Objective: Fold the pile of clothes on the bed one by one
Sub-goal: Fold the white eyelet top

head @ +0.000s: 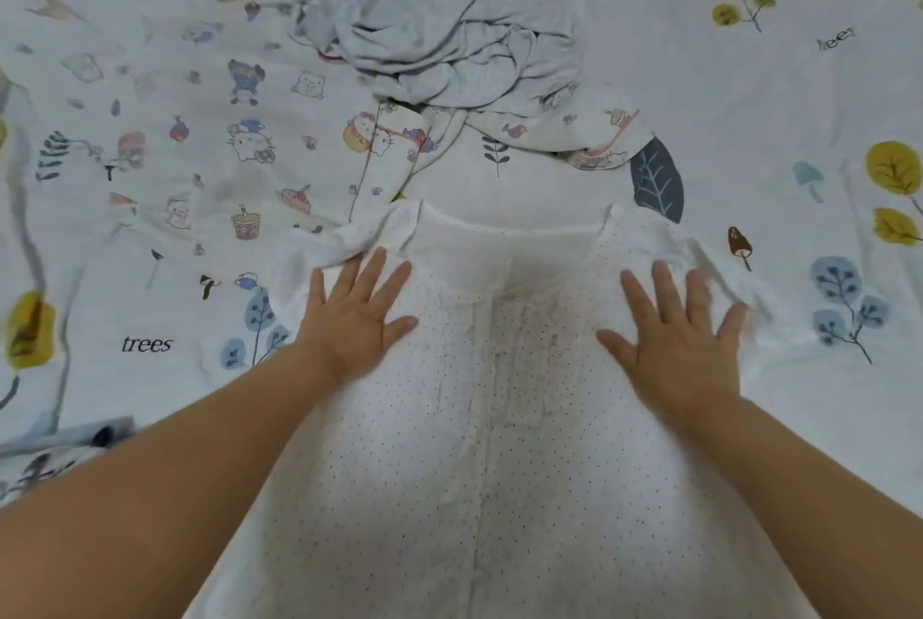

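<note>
— Where was the white shirt (479,443)?
— Flat on the bed (749,94), near us. The left hand (357,319) and right hand (682,334) pressed it, fingers spread wide. The clothes pile (449,44) lay far back.

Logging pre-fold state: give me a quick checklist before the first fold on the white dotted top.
1. White dotted top spread flat, neckline away from the person: ok.
2. Left hand flat on its shoulder area, fingers straight: ok.
3. Right hand flat on the other shoulder: ok.
4. Left-side sleeve smoothed: not ok, bunched.
5. Remaining pile apart from the top: ok.
6. Hem flat: cannot tell, out of frame.
</note>
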Demonstrator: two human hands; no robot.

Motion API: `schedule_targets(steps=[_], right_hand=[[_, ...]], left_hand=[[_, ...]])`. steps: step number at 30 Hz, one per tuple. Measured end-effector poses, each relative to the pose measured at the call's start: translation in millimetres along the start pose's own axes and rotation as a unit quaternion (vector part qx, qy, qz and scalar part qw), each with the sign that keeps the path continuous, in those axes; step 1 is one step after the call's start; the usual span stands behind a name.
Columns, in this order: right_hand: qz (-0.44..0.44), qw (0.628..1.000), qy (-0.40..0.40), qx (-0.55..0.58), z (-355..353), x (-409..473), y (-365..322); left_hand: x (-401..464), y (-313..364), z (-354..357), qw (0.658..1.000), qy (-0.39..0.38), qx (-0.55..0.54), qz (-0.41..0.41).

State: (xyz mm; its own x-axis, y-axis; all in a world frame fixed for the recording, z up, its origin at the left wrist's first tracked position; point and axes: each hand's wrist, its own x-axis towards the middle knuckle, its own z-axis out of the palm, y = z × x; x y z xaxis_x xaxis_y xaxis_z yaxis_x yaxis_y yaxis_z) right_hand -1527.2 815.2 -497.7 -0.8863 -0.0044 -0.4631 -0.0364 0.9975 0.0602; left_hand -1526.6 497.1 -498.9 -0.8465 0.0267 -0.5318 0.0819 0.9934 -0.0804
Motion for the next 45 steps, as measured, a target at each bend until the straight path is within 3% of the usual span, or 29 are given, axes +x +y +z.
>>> schedule_targets(steps=[2,5,8,11,15,20,24,27,29,32,34,36,38,41,45], right_hand=[[-0.001,1.000,-0.013,0.013,-6.6,-0.2,-1.1],[-0.019,0.996,0.040,0.072,-17.9,-17.1,-9.0],[-0.015,0.989,0.080,0.121,-20.8,-51.4,-8.8],[0.023,0.985,0.060,0.158,-7.1,-95.8,-7.4],[0.119,0.974,0.034,0.192,8.3,-154.6,-6.3],[0.243,0.939,-0.011,0.241,26.5,-201.5,-6.9],[0.337,0.899,-0.059,0.275,27.8,-219.8,-2.9],[0.299,0.893,-0.108,0.318,26.6,-232.3,7.9],[0.272,0.901,-0.088,0.327,19.3,-242.6,17.2],[0.278,0.895,-0.047,0.345,15.4,-252.9,33.5],[0.298,0.897,-0.079,0.318,14.4,-256.4,32.4],[0.328,0.901,-0.112,0.260,18.3,-254.7,25.6],[0.310,0.931,-0.052,0.187,22.8,-249.3,13.0],[0.167,0.972,0.055,0.156,31.6,-238.6,-21.1],[0.011,0.994,0.063,0.085,62.0,-222.0,-53.9]], left_hand=[[1.0,-3.0,-4.7,0.999,0.013,-0.030,0.020],[-17.1,-6.0,-11.7,0.974,0.162,-0.155,0.034],[-53.4,-10.3,-7.2,0.930,0.264,-0.251,-0.041],[-97.1,-14.0,13.7,0.915,0.210,-0.307,-0.153],[-152.6,-11.5,42.3,0.877,0.154,-0.394,-0.229],[-202.6,-4.2,46.1,0.863,-0.010,-0.446,-0.236],[-227.0,-4.0,42.9,0.883,-0.078,-0.426,-0.182],[-241.7,-8.8,41.0,0.847,-0.076,-0.496,-0.175],[-251.3,-13.7,38.0,0.828,-0.085,-0.515,-0.206],[-263.7,-22.1,42.4,0.863,-0.178,-0.417,-0.224],[-266.7,-27.3,47.3,0.908,-0.218,-0.282,-0.221],[-264.3,-24.6,48.6,0.943,-0.166,-0.199,-0.210],[-256.4,-17.8,52.2,0.970,-0.039,-0.148,-0.191],[-235.3,-5.9,77.1,0.981,0.143,-0.121,-0.054],[-220.4,6.8,106.6,0.993,0.100,-0.061,0.031]])
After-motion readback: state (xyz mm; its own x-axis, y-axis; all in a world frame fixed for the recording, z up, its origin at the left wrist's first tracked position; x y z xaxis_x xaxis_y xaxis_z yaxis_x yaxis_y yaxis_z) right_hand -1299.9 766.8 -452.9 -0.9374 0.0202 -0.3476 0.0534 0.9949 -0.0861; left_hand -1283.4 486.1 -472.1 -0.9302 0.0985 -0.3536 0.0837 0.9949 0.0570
